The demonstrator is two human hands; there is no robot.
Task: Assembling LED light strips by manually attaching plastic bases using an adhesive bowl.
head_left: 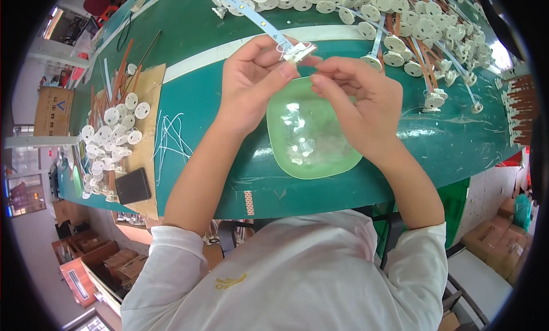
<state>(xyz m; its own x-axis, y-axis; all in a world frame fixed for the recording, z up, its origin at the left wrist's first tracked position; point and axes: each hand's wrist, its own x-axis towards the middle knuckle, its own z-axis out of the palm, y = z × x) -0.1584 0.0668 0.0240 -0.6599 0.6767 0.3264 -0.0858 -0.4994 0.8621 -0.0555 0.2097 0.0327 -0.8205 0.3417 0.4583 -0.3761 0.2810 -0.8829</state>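
LED strip (251, 15), one: white end (298, 52) pinched in left hand (254, 82), over desk (200, 96), inward of near edge. Right hand (366, 102): fingertips gathered, contents indiscernible. Hazard: loosened pinch might drop strip into green bowl (343, 164).

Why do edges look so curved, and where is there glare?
Head view: the fisheye lens bows the glossy green tabletop toward the picture's dark border; same view: glare glints white in the shallow light-green plastic bowl and on the tabletop; same view: the narrow pale-blue strip with yellow squares looks fairly sharp.
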